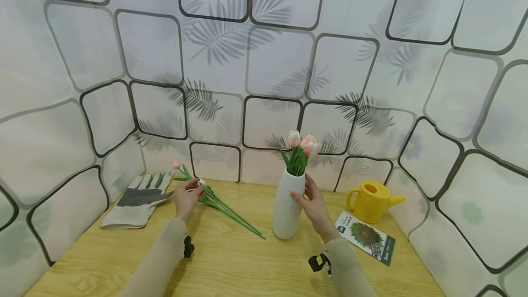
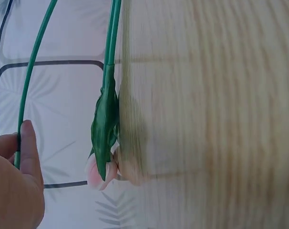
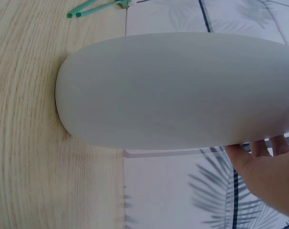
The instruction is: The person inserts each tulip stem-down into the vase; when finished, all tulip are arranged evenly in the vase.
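My left hand (image 1: 189, 198) pinches a thin green tulip stem (image 2: 31, 71) between thumb and fingers. A white bloom (image 1: 200, 181) shows right by those fingers. Beside it, more tulips lie on the table, with green stems (image 1: 235, 216), a green leaf (image 2: 105, 121) and a pink bloom (image 1: 175, 163). At the right, a tall white vase (image 1: 287, 205) stands on the table, holding several pink and white tulips (image 1: 299, 150). My right hand (image 1: 314, 205) grips the vase's upper right side, thumb in front; in the right wrist view the fingertips partly disappear behind it.
Grey-and-white gloves (image 1: 134, 200) lie on the left of the wooden table (image 1: 231, 265). On the right are a yellow watering can (image 1: 371, 205) and a seed packet (image 1: 365, 237) with a sunflower picture. A patterned curtain (image 1: 218, 118) closes in the back and sides.
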Demonstrator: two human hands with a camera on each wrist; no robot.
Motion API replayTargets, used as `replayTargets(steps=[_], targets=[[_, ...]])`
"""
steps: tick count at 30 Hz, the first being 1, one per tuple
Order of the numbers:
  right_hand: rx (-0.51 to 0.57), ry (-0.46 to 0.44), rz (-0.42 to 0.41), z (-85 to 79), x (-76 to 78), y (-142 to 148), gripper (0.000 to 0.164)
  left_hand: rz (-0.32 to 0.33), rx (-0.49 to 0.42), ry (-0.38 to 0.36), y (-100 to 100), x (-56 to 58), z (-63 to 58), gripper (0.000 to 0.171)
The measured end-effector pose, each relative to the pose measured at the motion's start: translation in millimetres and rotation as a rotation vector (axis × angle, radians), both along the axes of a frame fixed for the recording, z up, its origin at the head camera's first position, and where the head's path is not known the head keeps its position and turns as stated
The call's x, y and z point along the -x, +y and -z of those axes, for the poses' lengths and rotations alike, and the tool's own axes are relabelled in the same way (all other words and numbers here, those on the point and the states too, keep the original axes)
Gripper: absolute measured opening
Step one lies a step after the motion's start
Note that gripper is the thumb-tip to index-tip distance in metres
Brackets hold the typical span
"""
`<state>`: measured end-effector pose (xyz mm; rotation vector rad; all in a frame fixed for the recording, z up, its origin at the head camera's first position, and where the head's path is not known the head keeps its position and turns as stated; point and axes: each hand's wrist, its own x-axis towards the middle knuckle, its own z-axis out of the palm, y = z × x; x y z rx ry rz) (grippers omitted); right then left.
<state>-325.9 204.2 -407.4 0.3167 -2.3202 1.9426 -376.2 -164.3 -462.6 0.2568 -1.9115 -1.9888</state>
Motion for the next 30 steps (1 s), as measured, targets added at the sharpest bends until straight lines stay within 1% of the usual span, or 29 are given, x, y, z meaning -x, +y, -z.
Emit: replayTargets(steps=[2,7,9,12,15,19,21,24,26,28,30], targets=[[0.002,-0.007,-0.003,-5.3,-4.4,0.0,0.081,0.017,-0.014,0.03,2.1,0.3,-0.9,0.037],[-0.01,-0.005,-0.007,-23.5,-21.9,-2.9,0.081,0.05,-0.058,0.125,9.1,1.0,-5.4,0.038],[-0.017,-0.006,-0.002,-26.5,-25.0,-3.1,0.081,0.057,-0.078,0.148,12.4,1.5,-7.6,0.036],[-0.022,-0.004,0.006,-24.9,-23.5,-1.3,0.082,0.061,-0.095,0.165,17.6,2.0,-11.8,0.034],[0.002,-0.008,0.012,-15.1,-13.6,2.3,0.081,0.057,-0.101,0.174,22.6,2.3,-16.7,0.032],[0.018,0.014,0.012,-1.3,-1.1,4.5,0.081,0.045,-0.108,0.176,27.5,1.9,-23.7,0.029],[0.014,0.024,0.01,2.0,1.7,3.7,0.08,0.036,-0.103,0.178,28.9,0.9,-28.0,0.027],[0.011,0.031,0.008,3.7,3.0,1.9,0.081,0.024,-0.096,0.192,29.4,-1.2,-35.5,0.026],[0.01,0.023,0.004,1.4,2.0,0.6,0.081,0.022,-0.106,0.207,30.2,-2.7,-41.2,0.027],[0.005,0.014,0.002,-5.3,-4.0,-1.1,0.08,0.037,-0.125,0.229,32.1,-4.7,-47.2,0.028],[0.005,0.014,0.006,-5.1,-3.8,-1.0,0.081,0.054,-0.145,0.25,35.4,-5.4,-52.9,0.028]])
